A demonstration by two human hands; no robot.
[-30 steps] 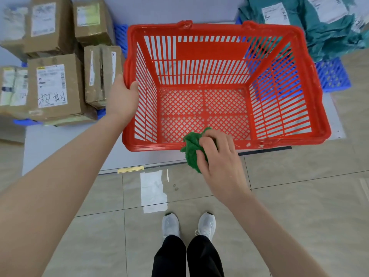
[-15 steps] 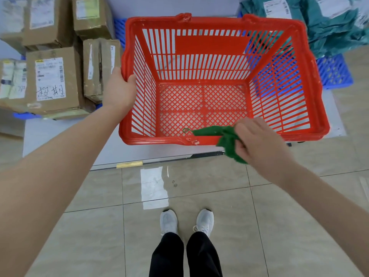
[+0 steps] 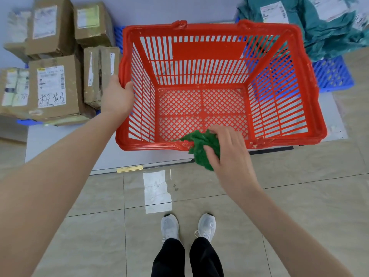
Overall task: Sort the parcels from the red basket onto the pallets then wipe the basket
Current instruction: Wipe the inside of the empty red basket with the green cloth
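Floor: beige tiles.
Cardboard parcels: perhaps six, left.
Red basket: one.
Left hand: fingers curled round its rim.
Right hand: clutching one green cloth.

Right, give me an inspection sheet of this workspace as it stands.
Surface: pale board under the red basket, on a tiled floor.
Job's things: red basket empty; green cloth draped over its near rim; cardboard parcels stacked at left; teal bagged parcels on a blue pallet at right.
Clutter: nothing seen.
Hands: left hand grips the basket's left rim; right hand grips the cloth against the near rim.
Cables: nothing seen.
Surroundings: the person's white shoes on the tiles.
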